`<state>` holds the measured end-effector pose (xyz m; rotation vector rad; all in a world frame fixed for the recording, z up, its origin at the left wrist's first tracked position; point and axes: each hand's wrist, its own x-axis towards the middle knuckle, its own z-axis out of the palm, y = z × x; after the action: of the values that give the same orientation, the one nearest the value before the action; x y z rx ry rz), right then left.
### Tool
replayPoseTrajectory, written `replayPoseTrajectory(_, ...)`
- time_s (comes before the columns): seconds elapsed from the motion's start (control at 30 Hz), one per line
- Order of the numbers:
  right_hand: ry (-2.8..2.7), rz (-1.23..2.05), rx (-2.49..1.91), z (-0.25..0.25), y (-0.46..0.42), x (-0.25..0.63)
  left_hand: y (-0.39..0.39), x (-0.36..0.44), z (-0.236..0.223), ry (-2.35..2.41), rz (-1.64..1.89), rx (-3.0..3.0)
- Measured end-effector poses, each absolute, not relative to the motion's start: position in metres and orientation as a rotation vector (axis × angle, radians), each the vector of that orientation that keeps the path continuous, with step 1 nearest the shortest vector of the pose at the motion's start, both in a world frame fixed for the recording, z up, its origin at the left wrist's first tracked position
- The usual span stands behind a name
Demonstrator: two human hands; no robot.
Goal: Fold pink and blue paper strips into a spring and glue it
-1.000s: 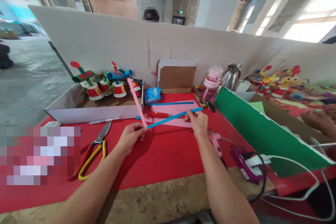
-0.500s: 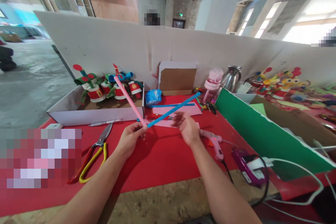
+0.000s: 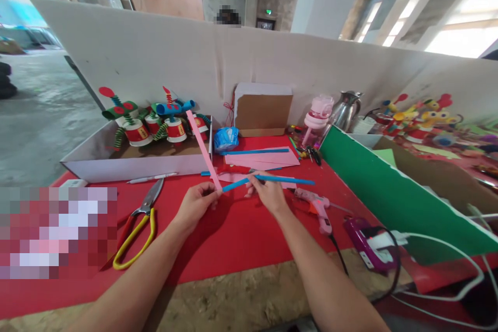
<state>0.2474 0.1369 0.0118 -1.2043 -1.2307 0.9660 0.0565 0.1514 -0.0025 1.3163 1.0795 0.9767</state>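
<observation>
My left hand (image 3: 201,203) pinches the corner where a pink paper strip (image 3: 204,148) and a blue paper strip (image 3: 286,179) meet. From that corner the pink strip slants up and to the left, while the blue one runs right. Partway along the blue strip, my right hand (image 3: 268,193) has its thumb and fingers closed on it. Behind the hands lie pink paper sheets (image 3: 261,158) with another blue strip (image 3: 257,152) on top. A pink hot glue gun (image 3: 317,206) rests just right of my right hand.
Scissors (image 3: 144,212) with red and yellow handles lie on the left. A white box (image 3: 136,167) holds several paper-cup figures. At right stand a green-sided box (image 3: 365,181) and a purple power block (image 3: 369,246) with cables. A pink bottle (image 3: 316,120) stands behind.
My right hand has closed on the blue strip and lowered its far end to the right, so the strip lies flatter. The pink strip stands a little steeper.
</observation>
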Motion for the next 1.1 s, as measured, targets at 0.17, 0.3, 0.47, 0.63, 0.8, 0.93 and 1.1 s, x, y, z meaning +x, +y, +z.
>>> replayPoseTrajectory(0.17,-1.200,0.778,-1.280,0.025,0.140,0.274,0.154,0.052,0.001,1.091,1.014,1.297)
replayPoseTrajectory(0.3,-1.165,0.665,-1.323,0.030,0.139,0.287,0.154,0.052,0.002,1.106,1.028,1.298)
replayPoseTrajectory(0.47,-1.133,0.538,-1.396,0.033,0.137,0.298,0.156,0.051,0.001,1.089,1.026,1.295)
replayPoseTrajectory(0.63,-1.040,0.503,-1.316,0.031,0.139,0.310,0.156,0.050,0.003,1.085,1.035,1.284)
replayPoseTrajectory(0.8,-0.897,0.279,-1.241,0.035,0.139,0.310,0.156,0.049,0.004,1.080,1.032,1.300)
replayPoseTrajectory(0.93,-0.654,0.202,-1.035,0.039,0.140,0.306,0.158,0.047,0.002,1.069,1.087,1.242)
replayPoseTrajectory(1.1,-0.701,0.697,-1.068,0.022,0.142,0.272,0.155,0.050,0.004,0.962,1.146,1.143)
